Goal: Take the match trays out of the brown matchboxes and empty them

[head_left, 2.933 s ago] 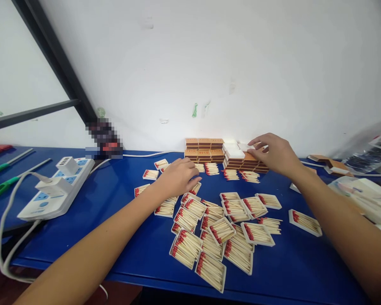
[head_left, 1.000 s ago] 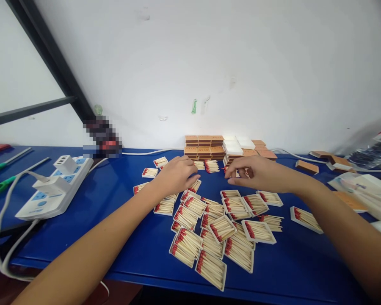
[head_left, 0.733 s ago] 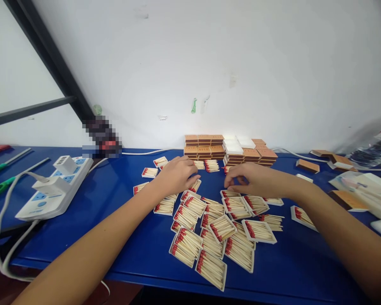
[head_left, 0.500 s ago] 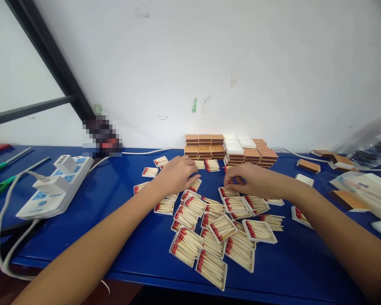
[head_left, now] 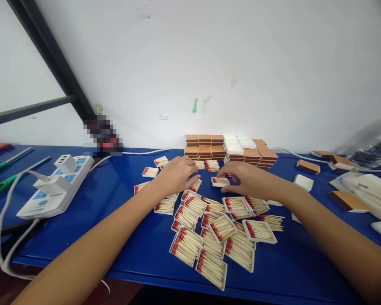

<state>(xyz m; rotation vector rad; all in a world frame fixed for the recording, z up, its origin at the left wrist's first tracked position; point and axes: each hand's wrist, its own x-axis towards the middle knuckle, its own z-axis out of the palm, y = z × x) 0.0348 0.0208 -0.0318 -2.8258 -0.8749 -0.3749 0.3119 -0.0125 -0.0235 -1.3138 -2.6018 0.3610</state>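
Observation:
Several white matchbox trays filled with red-tipped matches are spread over the blue table, some overlapping. My right hand has its thumb and fingers around a small filled matchbox tray, held by its right end. My left hand stays low over the table with its fingers curled, and whatever they may hold is hidden. Near its thumb lies another filled tray. Just beyond both hands are loose matches in small piles.
Stacked brown matchboxes stand against the wall, with white trays on top. More boxes and a plastic bag lie right. A power strip with cables and green-handled tools occupy the left.
My right hand has moved a filled matchbox tray away from me and slightly left, off the cluster. My left hand has barely moved.

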